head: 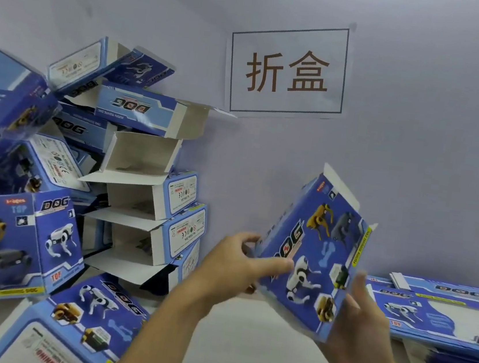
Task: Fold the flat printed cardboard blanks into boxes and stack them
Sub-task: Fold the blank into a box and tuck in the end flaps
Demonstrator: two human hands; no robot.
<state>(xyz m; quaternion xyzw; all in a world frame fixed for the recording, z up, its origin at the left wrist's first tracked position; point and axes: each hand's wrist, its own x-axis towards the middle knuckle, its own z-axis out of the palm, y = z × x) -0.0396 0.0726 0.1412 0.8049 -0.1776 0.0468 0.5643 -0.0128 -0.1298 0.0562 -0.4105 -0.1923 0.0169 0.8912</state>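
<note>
1. We see the blue printed box (311,250) up in the air over the white table (257,349), held between both hands in front of the pale wall (414,172).
2. Its long axis runs on a slant, from low near our right palm up and away toward the wall; the top leans left, and an unprinted flap sticks up at the high end.
3. The big printed face with the robot dogs is turned toward us.
4. Our left hand (234,265) grips the box's left edge, thumb lying across the printed face, fingers curled behind.
5. Our right hand (363,320) cups the lower right corner, fingers straight along that edge; both hands are on the box, one on each side of it.
6. To the left, the pile of folded boxes (146,194) leans against the wall, many with open ends showing.
7. To the right, the stack of flat blanks (441,320) lies on the table, near the right hand.
8. A paper sign (288,69) with two characters hangs on the wall above.
</note>
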